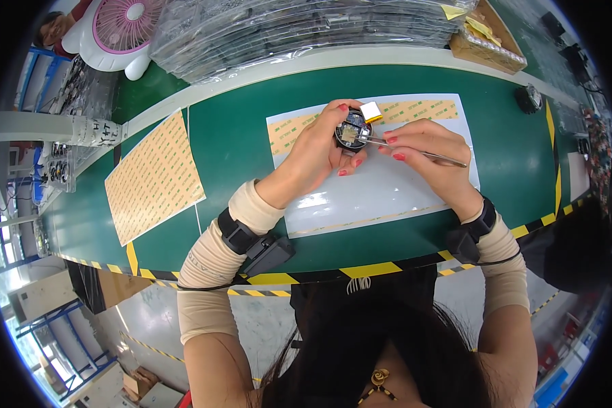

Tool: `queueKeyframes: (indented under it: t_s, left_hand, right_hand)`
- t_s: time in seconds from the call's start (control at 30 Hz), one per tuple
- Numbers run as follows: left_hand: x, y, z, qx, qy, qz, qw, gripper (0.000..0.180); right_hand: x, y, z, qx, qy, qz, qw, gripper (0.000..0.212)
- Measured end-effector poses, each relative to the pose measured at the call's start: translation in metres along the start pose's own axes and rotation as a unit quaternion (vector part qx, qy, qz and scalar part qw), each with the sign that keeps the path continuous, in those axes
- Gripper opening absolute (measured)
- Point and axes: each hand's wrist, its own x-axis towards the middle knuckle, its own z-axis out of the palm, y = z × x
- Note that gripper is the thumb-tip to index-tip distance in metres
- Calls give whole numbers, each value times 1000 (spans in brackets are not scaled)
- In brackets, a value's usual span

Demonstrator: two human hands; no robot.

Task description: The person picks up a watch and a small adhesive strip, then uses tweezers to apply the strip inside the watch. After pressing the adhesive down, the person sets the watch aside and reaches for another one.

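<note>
My left hand (323,146) is closed around a round black device (349,136), its inside facing up with a circuit board and a tan patch showing. Beside its upper right edge is a small white battery-like block (370,111) with a yellow edge. In my right hand (432,153) are thin metal tweezers (442,160), pinched between the fingers. Their tips reach into the device's right side; whether they grip anything there is too small to tell. Both hands are above a white sheet (360,197) that has tan adhesive pieces along its far edge.
A tan patterned adhesive sheet (155,180) lies on the green table (234,122) to the left. Stacked clear plastic trays (306,34) stand at the back, with a cardboard box (488,44) and a pink-white fan (124,27). Another black round part (528,98) sits far right.
</note>
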Motion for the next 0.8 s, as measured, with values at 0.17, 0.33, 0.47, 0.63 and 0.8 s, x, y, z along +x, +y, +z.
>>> queueKeyframes:
  t_s: [0.17, 0.33, 0.47, 0.63, 0.8]
  left_hand:
    - [2, 0, -1, -7, -11, 1, 1000, 35]
    - [6, 1, 2, -3, -7, -3, 1000, 34]
    - [7, 8, -6, -39, -9, 3, 999, 29]
    - [12, -10, -8, -37, 26, -13, 999, 28]
    - [10, -18, -10, -40, -44, 20, 998, 27]
  right_hand:
    - [2, 1, 1, -4, 16, -3, 1000, 18]
    - [-1, 6, -3, 82, 44, 110, 990, 16]
    - [9, 2, -2, 108, 52, 131, 984, 15]
    - [6, 4, 1, 3, 66, 107, 992, 11]
    - [-5, 6, 9, 188, 105, 158, 964, 13]
